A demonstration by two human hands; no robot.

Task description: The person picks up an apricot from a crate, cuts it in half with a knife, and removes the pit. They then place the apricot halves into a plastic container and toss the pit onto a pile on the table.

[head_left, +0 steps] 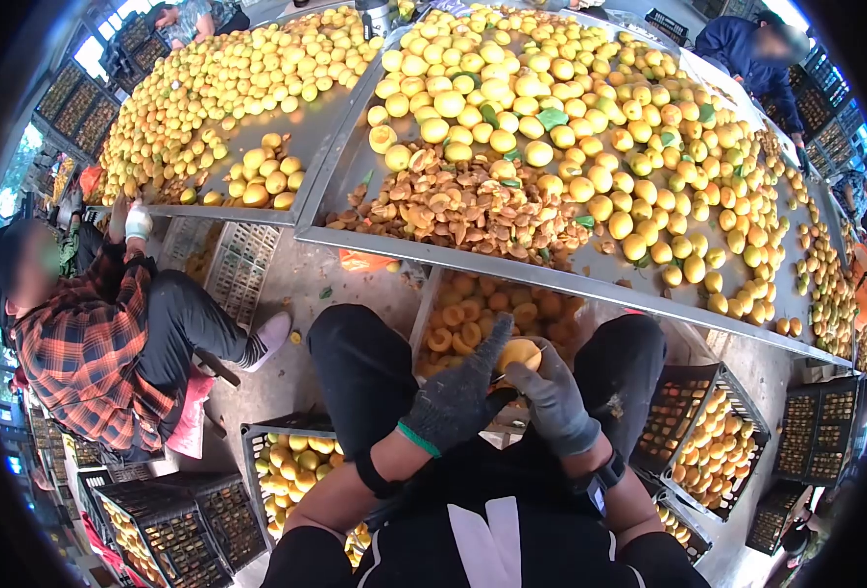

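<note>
Between my knees, both gloved hands meet around a yellow-orange apricot (520, 354). My right hand (557, 400), in a grey glove, is closed on its right side with the thumb across the near face. My left hand (456, 394), in a darker glove with a green cuff, presses against the left side, its index finger stretched upward and its thumb low by the fruit. The palm sides are hidden. Just beyond the hands, under the table edge, a crate holds apricot halves (463, 314). On the table above lies a heap of brown, split apricot pieces (463, 206).
Whole apricots (590, 118) with some leaves cover the metal table (433, 251), whose raised rim runs before my knees. Black crates of apricots (296, 465) stand at both sides of me. To the left sits a person in a checked shirt (100, 343); others work around the tables.
</note>
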